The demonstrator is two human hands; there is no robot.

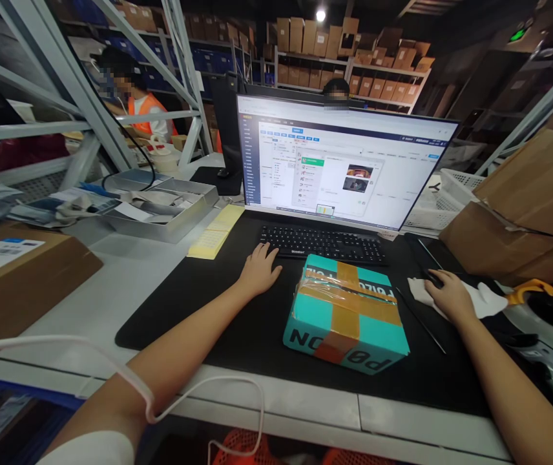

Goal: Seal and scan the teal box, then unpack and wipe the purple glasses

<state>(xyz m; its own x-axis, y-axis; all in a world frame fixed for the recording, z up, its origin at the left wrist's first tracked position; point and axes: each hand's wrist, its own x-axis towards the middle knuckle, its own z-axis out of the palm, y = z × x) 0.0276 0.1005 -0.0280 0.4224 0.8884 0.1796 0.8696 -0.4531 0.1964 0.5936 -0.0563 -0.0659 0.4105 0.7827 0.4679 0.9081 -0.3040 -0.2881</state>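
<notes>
My left hand point(258, 270) rests at the left end of a black keyboard point(322, 244), its fingers apart and the fingertips on or just at the keys. Over on the right, my right hand point(451, 297) lies on a dark computer mouse point(434, 279), which it mostly hides. A white cloth or paper point(487, 300) lies under that hand. Between my two arms sits a teal carton point(305, 316) sealed with crossing brown tape, on the black desk mat point(199, 310). A thin black stick-like thing point(424, 326) lies to the carton's right.
A lit monitor point(276, 155) stands behind the keyboard. Yellow slips point(216, 234) and a grey tray of papers point(170, 219) are at left, near a brown box point(29, 278). Brown cartons point(509, 239) and a tape dispenser point(538, 303) crowd the right. A white cable point(148, 394) crosses my left forearm.
</notes>
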